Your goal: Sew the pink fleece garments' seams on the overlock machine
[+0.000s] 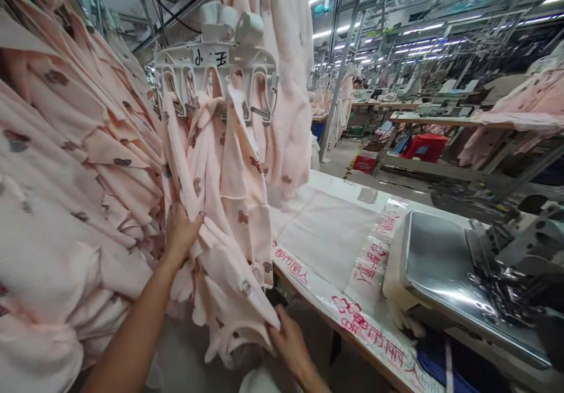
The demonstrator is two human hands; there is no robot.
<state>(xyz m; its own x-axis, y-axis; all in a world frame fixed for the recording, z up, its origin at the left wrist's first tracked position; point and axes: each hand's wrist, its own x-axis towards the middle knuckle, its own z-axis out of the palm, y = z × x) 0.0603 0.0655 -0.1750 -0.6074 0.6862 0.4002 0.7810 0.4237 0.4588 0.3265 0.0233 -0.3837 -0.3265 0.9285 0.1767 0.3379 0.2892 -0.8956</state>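
Pink printed garment pieces (242,217) hang from a white clip hanger (211,55) in front of me. My left hand (183,234) is closed around the fabric about halfway down, thumb on the near side. Lower and to the right, my right hand (288,340) pinches a bottom corner of the same hanging cloth. The cloth is drawn slanting down to the right between my hands. Some of my fingers are hidden behind the fabric.
More pink garments (79,164) hang in a dense row on the left. To the right stands a worktable covered with printed plastic (326,234), with a sewing machine (440,264) on it. Other workstations (440,120) and a red container (425,147) are farther back.
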